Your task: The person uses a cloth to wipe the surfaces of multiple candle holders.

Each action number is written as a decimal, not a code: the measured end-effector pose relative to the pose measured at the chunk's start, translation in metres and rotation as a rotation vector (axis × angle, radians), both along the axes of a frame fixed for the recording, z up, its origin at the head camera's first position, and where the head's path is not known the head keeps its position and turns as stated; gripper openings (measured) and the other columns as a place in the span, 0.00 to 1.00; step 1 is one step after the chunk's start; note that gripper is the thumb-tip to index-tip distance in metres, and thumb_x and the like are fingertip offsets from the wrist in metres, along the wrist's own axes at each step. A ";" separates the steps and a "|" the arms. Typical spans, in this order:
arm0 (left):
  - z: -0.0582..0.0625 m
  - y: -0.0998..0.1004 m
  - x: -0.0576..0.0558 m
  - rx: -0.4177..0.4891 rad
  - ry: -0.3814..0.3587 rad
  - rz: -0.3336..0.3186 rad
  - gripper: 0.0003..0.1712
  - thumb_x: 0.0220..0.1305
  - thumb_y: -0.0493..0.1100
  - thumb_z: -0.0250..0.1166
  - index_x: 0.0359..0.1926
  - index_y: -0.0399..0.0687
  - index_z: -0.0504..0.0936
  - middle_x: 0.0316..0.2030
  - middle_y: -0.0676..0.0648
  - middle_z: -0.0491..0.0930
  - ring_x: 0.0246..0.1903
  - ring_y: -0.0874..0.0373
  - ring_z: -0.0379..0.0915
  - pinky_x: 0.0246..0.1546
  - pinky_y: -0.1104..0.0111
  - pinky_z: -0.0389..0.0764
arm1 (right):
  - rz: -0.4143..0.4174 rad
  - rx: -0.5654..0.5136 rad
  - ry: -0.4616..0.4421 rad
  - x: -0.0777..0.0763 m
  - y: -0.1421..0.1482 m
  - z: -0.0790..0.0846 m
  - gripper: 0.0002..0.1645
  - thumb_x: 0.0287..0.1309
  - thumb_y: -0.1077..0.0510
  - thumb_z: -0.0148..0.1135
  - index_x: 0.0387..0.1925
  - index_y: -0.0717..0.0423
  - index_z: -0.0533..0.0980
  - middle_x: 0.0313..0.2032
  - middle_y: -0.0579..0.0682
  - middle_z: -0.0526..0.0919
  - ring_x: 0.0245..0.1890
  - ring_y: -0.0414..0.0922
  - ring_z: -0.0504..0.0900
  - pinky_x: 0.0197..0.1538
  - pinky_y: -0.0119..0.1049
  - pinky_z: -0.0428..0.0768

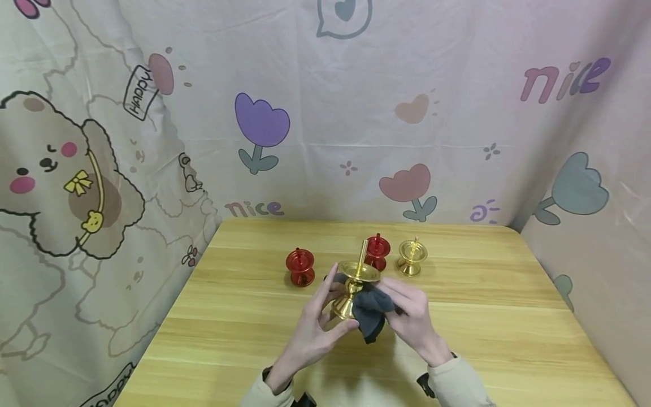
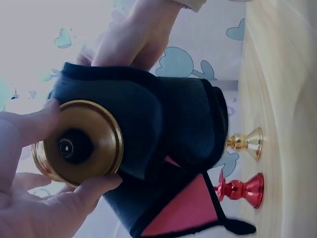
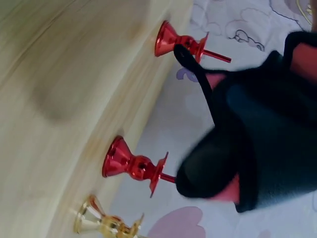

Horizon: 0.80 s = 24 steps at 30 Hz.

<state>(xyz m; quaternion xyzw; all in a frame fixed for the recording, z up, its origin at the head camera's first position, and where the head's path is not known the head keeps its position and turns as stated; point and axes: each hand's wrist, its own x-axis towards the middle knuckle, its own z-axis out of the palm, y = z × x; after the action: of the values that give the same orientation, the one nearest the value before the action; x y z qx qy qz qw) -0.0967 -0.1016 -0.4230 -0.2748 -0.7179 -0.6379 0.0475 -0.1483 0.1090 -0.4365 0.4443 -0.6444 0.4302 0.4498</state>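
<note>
A shiny gold candle holder, with a shallow dish and an upright stem on top, tilts slightly above the table in the head view. My left hand grips it by the flared base with thumb and fingers. My right hand holds a dark cloth against the holder's right side, below the dish. From the left wrist, the holder's hollow round base faces the camera, and the cloth's red underside shows at a folded corner. In the right wrist view the bunched cloth hides the right fingers.
Two red candle holders and a smaller gold candle holder stand upright farther back on the wooden table. A printed curtain hangs behind the table's far edge and along both sides.
</note>
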 end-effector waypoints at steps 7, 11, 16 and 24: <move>-0.002 -0.006 -0.004 -0.066 0.185 0.041 0.56 0.58 0.32 0.72 0.80 0.44 0.48 0.53 0.37 0.81 0.59 0.51 0.79 0.67 0.63 0.76 | -0.025 0.012 0.039 0.002 0.000 0.002 0.10 0.62 0.71 0.57 0.36 0.70 0.85 0.34 0.63 0.88 0.36 0.52 0.88 0.53 0.31 0.86; 0.000 -0.007 -0.004 -0.072 0.157 0.004 0.54 0.61 0.33 0.70 0.80 0.43 0.47 0.55 0.38 0.81 0.61 0.54 0.77 0.70 0.64 0.73 | 0.151 -0.091 -0.201 0.003 0.003 0.000 0.19 0.42 0.83 0.59 0.35 0.69 0.84 0.37 0.58 0.89 0.42 0.39 0.88 0.51 0.26 0.84; 0.003 -0.005 0.000 -0.069 0.021 -0.038 0.54 0.66 0.36 0.67 0.81 0.51 0.42 0.63 0.36 0.76 0.66 0.49 0.72 0.71 0.68 0.70 | 0.173 -0.104 -0.242 0.001 0.004 -0.002 0.22 0.41 0.84 0.61 0.39 0.68 0.85 0.37 0.59 0.89 0.45 0.38 0.88 0.52 0.26 0.84; 0.004 -0.005 0.003 -0.043 -0.005 0.043 0.58 0.58 0.36 0.74 0.81 0.55 0.48 0.64 0.35 0.73 0.61 0.41 0.75 0.63 0.58 0.79 | -0.088 0.058 0.111 0.002 -0.002 0.001 0.14 0.70 0.66 0.55 0.40 0.70 0.85 0.39 0.64 0.89 0.39 0.55 0.88 0.59 0.33 0.83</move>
<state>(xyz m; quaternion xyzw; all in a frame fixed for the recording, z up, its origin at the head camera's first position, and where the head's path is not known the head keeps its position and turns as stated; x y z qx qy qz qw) -0.0940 -0.1069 -0.4194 -0.2588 -0.7372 -0.6218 0.0533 -0.1463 0.1073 -0.4360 0.4514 -0.6498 0.3657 0.4901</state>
